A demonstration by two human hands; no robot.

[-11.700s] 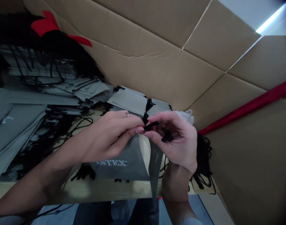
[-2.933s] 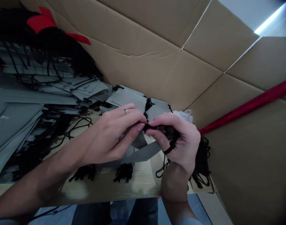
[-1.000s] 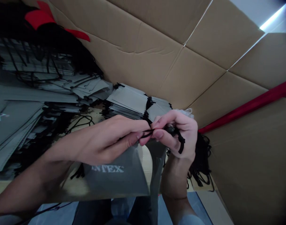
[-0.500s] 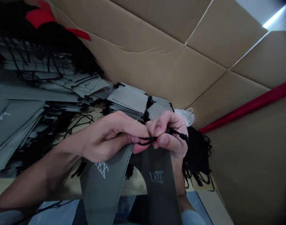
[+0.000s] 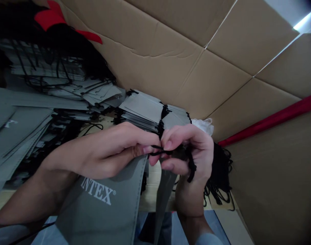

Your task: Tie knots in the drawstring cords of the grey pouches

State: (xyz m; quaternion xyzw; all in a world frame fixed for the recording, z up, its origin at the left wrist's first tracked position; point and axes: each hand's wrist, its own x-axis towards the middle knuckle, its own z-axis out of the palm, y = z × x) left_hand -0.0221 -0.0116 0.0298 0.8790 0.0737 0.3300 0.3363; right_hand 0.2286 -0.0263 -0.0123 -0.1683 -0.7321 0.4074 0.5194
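Observation:
My left hand (image 5: 114,149) pinches a loop of black cord (image 5: 157,151) between thumb and fingers. Hanging beneath it is a grey fabric panel (image 5: 101,207) with white "INTEX" lettering and a stitched edge. My right hand (image 5: 196,146) has its fingers curled around the same cord, close to the left fingertips. The index fingertip lies against the cord, with the thumb slightly below. A dark knotted cord end (image 5: 191,170) dangles by the right palm. Below the right hand, a narrow grey strip of fabric (image 5: 164,197) hangs down.
Stacks of grey panels (image 5: 142,107) with black corded edges stand against the cardboard wall (image 5: 168,58). More printed panels (image 5: 25,136) lie at left, under black and red material (image 5: 49,20). A bundle of black cords (image 5: 219,173) sits at right, near clear plastic (image 5: 203,126).
The right thumb and index finger have parted somewhat, and the knotted cord end has dropped lower. The left panel has turned to show more lettering; the right-hand fabric now appears narrow.

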